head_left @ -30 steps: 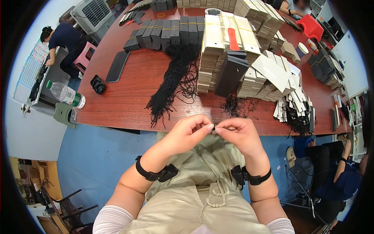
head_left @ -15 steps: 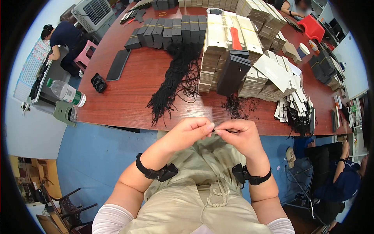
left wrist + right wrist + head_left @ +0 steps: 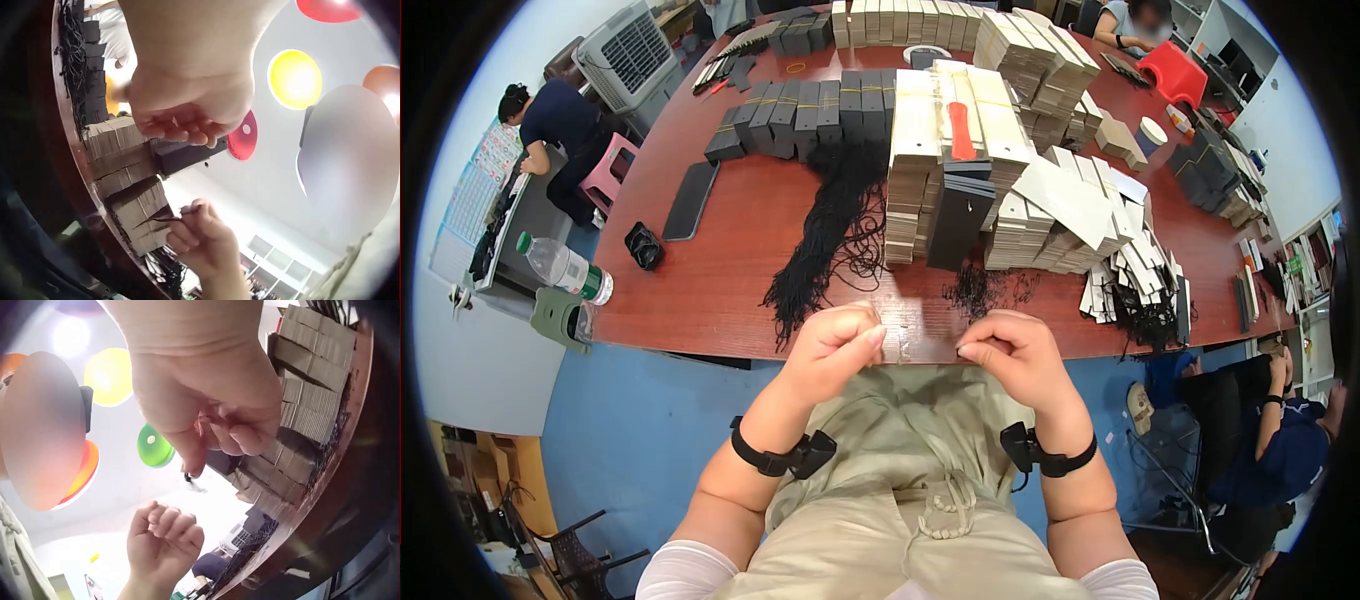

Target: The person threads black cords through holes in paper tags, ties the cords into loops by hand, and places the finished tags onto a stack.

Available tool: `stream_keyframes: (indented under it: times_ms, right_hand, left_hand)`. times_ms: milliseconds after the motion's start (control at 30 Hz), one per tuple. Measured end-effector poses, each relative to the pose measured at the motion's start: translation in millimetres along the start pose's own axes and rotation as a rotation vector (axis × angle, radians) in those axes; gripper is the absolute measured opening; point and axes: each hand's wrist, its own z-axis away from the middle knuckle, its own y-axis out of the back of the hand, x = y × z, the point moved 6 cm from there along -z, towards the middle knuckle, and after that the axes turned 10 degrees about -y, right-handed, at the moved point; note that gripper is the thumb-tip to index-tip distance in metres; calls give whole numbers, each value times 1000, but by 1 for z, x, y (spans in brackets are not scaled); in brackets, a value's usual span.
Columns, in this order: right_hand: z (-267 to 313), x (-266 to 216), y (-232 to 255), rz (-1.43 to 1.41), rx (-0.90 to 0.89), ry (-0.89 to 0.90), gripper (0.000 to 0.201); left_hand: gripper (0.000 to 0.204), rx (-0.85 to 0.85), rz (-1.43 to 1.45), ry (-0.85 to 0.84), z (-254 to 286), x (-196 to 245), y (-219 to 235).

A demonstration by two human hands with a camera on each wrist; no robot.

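Note:
Over the near table edge, my left hand (image 3: 835, 348) is curled like a loose fist, with nothing visible in it. My right hand (image 3: 1018, 358) is apart from it on the right. Its thumb and forefinger pinch a short black cord (image 3: 164, 219), whose end sticks out past the fingers in the left wrist view. Beyond the left hand lies a long bundle of black cords (image 3: 830, 225). A small heap of loose black cords (image 3: 985, 290) is just past the right hand. Behind it a stack of dark rectangular cards (image 3: 958, 220) leans against tall stacks of pale cards (image 3: 913, 125).
A red strip (image 3: 960, 130) lies on the pale stacks. Left on the table (image 3: 730, 290) are a black phone (image 3: 691, 202) and a small black case (image 3: 643, 246). Banded dark card stacks (image 3: 805, 122) line the back. Cut pale strips (image 3: 1140, 265) pile up at right. Other people sit around the room.
My hands were together, fingertips close around a small black piece. They have come apart, the left moving left with its fingers curled. The head view has shifted slightly.

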Motion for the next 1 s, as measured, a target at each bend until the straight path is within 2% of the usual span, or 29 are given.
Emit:
stream_keyframes:
  times_ms: [33,67,167,200,300,333,400,433,500,567,633,733,867,933,1000]
  right_hand:
    - [0,-5,4,77,-4,29,4]
    - [0,-14,-1,87,-24,91,8]
    - [0,-38,-18,373,-51,276,11]
    - [0,-40,-24,474,-15,342,15]
    - [-3,-46,-19,473,3,334,19]
    - [-4,-47,-13,465,19,307,20]
    - [-7,-48,5,447,49,251,22]
    - [-10,-47,18,539,86,243,25]
    - [-16,-38,52,557,235,270,28]
    - [-17,-41,85,743,597,194,28]
    - [-19,-43,104,892,825,168,28]
    - [-27,-27,116,954,830,162,33]
    - [-28,-26,118,941,801,160,34]
    - [-24,-28,121,908,885,184,34]
    - [-14,-36,121,807,977,169,33]
  left_hand:
    - [24,25,-88,34,-3,-2,5]
    - [19,0,-122,-5,-3,-8,2]
    - [17,34,145,206,-10,-8,-37]
    - [21,-55,171,254,-6,-14,-46]
    - [24,-50,511,605,7,-28,-54]
    - [24,-10,390,644,8,-29,-49]
    - [27,-179,110,516,6,-34,-45]
    - [29,-260,-29,450,6,-35,-43]
    - [30,-289,11,489,7,-34,-40]
    - [29,-310,101,522,8,-30,-40]
    - [26,-320,242,548,7,-26,-44]
    - [24,-193,350,501,3,-21,-47]
    - [23,-118,409,557,3,-21,-43]
    - [22,-77,433,605,6,-27,-38]
    - [22,-65,318,547,3,-30,-34]
